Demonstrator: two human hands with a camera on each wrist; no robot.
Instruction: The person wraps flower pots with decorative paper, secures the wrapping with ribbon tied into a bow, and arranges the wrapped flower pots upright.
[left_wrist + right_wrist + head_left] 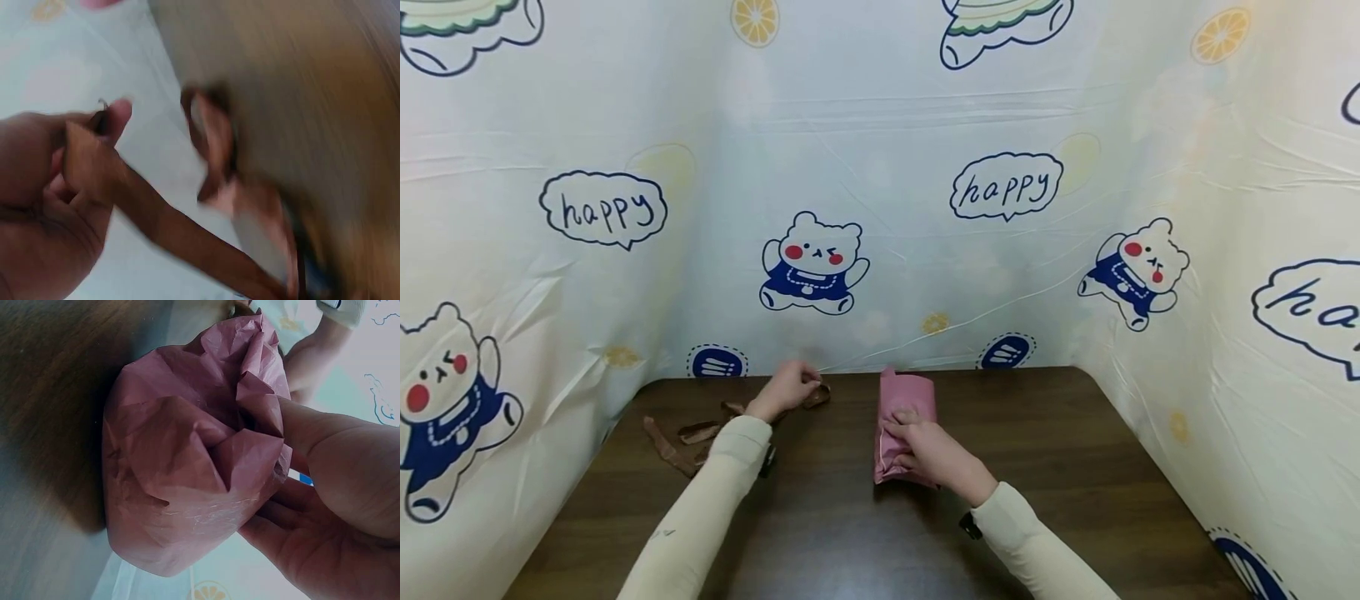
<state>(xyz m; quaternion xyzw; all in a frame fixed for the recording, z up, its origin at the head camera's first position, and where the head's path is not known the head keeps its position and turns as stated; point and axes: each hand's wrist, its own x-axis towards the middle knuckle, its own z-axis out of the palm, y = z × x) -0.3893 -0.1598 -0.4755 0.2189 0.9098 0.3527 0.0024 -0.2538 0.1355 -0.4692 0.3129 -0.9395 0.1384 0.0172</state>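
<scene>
Head view: left hand, fingertips pinching brown ribbon; right hand, thumb and fingers clamped on crumpled pink bag; dark wooden table beneath.

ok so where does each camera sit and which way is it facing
Head: worn on the head, facing forward and down at the table and printed backdrop; left hand, right hand and sleeves show.
Left wrist: on that wrist, facing the left hand, which shows holding a brown strip.
Right wrist: on that wrist, facing the right hand gripping a pink bag; part of the left arm shows beyond.
Shared: head and right wrist views both show the pink bag.
</scene>
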